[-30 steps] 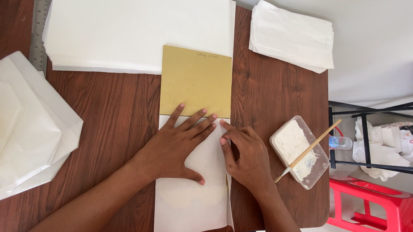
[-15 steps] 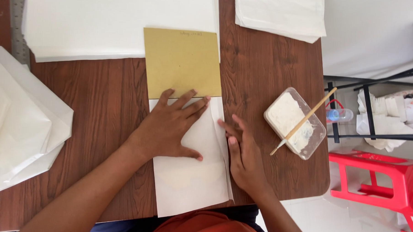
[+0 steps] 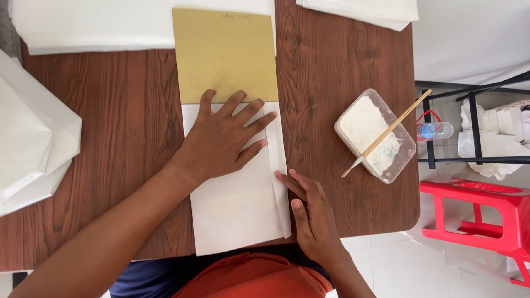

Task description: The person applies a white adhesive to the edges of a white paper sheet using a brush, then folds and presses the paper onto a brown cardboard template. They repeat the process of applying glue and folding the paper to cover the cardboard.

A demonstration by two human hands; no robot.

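a dark wooden table is seen from above, white tiled floor to its right. a white paper sheet with a tan card on it is pinned flat by the left hand, fingers spread wide. its folded right edge is pressed by the right hand, fingers nearly straight. a tub of what seems to be paste sits nearby.

head cam | looks straight down, close | over wooden table | single view
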